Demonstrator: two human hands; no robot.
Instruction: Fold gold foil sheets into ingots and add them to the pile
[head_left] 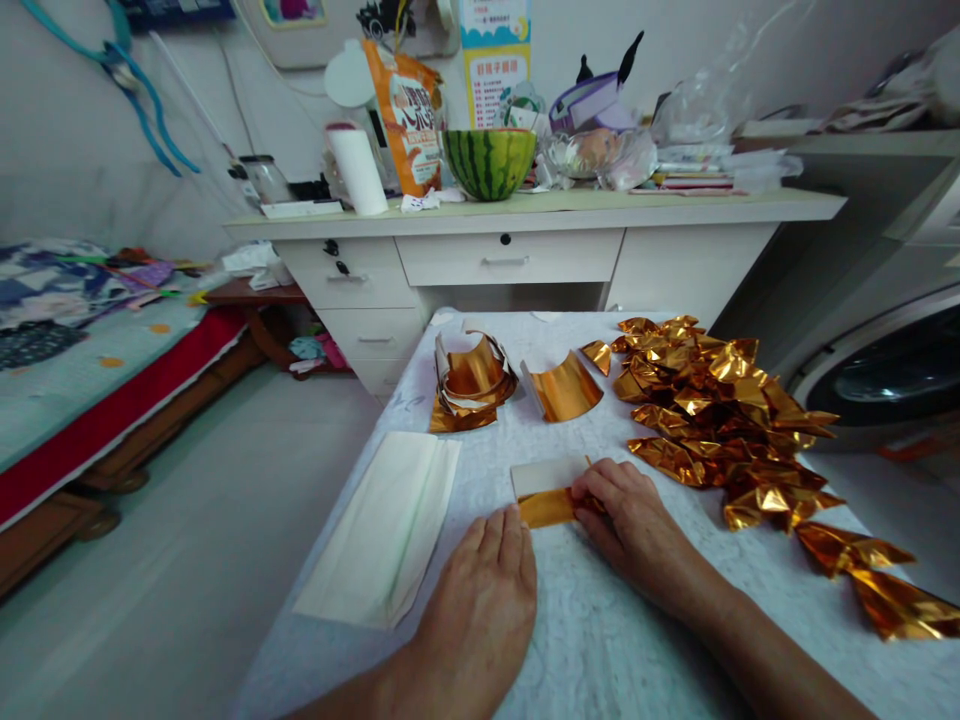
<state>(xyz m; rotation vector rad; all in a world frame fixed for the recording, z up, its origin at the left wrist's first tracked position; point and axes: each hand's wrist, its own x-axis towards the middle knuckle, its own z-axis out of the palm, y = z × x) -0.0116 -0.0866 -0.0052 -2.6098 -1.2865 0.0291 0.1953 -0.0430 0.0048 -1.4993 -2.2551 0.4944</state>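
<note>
A small sheet of gold foil paper (546, 507), its pale back showing along the far half, lies folded over on the cloth-covered table. My left hand (480, 590) has its fingers pressed together at the sheet's near left corner, the thumb hidden. The sheet's right end is under the bent fingers of my right hand (626, 515), closed on it. Beyond my hands lie a curled gold sheet (564, 388) and a stack of curled gold sheets (474, 375). Many folded gold foil pieces (697, 400) are heaped to the right.
A creased off-white paper bag or packet (382, 525) lies left of my left hand. At the back, a white desk (510, 215) holds a watermelon half (489, 160), an orange pouch (409, 120) and clutter. A bed (112, 400) stands left, a washing machine (885, 350) right.
</note>
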